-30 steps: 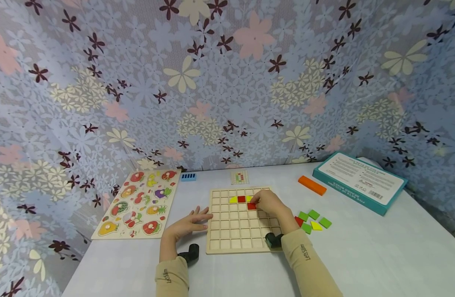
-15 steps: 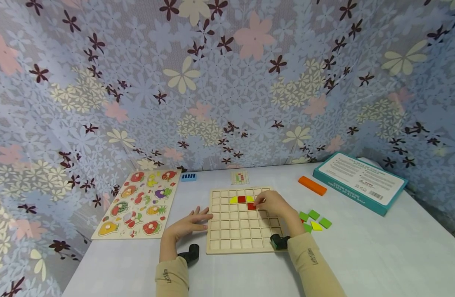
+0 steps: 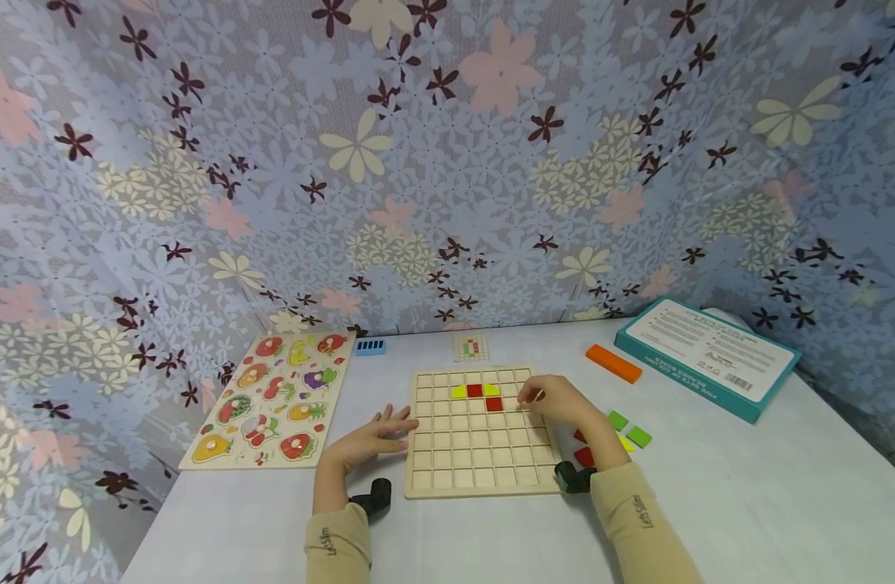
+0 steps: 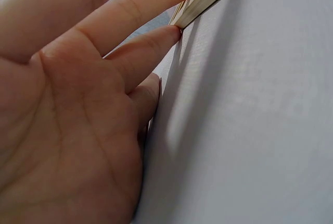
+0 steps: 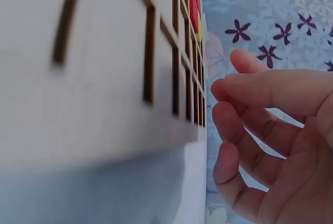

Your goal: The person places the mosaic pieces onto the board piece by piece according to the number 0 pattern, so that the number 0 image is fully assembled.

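The person's right hand (image 3: 557, 399) is held over the right margin of a square, pale wooden board (image 3: 484, 492) divided into a raised grid; its fingers are loosely bent, the thumb tip is brought close to the index finger, and nothing is seen to be held. Whether the board is touched by it cannot be told. The left hand (image 3: 370, 438) is spread, its fingers nearly straight, with fingertips rested against the board's left edge and nothing grasped. On the board, to the left of the right hand, a red square tile (image 3: 475, 391) is set between two flat yellow tiles (image 3: 458, 392), and a second red square tile (image 3: 494, 404) is seated one row nearer, directly below the right-hand yellow one. The relation that matters most, it is judged, is that of the loose tiles: red pieces (image 3: 584, 457), green squares (image 3: 639, 436) and a yellow piece (image 3: 626, 443) are scattered on the white table (image 3: 491, 543) just past the board's right edge, rightward and slightly bodyward of the right hand, clearly the nearer one. Some are partly covered by that forearm; no long axis is made out. Beyond the board's far edge, a small gridded pattern card (image 3: 471, 348) is laid flat.
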The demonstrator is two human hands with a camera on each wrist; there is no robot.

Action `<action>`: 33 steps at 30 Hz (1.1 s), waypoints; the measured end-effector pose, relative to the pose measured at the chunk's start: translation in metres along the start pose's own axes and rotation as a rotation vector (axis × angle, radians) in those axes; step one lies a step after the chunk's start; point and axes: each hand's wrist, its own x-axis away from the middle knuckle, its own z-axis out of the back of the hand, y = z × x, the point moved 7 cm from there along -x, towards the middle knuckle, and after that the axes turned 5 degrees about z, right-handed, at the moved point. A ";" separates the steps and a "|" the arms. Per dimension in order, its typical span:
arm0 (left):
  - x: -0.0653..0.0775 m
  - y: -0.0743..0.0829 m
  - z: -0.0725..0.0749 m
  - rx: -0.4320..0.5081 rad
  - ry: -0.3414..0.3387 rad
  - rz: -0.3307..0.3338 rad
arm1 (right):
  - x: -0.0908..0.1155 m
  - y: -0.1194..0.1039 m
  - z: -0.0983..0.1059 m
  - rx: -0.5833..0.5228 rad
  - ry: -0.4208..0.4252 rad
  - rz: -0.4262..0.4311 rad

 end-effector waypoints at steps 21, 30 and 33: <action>0.000 0.001 -0.001 0.006 0.007 0.008 | 0.030 0.030 0.018 -0.078 -0.043 -0.158; 0.000 0.002 -0.001 -0.006 0.012 0.010 | 0.042 0.041 0.022 -0.113 -0.115 -0.168; 0.001 0.002 0.000 -0.003 0.011 0.010 | 0.045 0.045 0.023 -0.127 -0.135 -0.203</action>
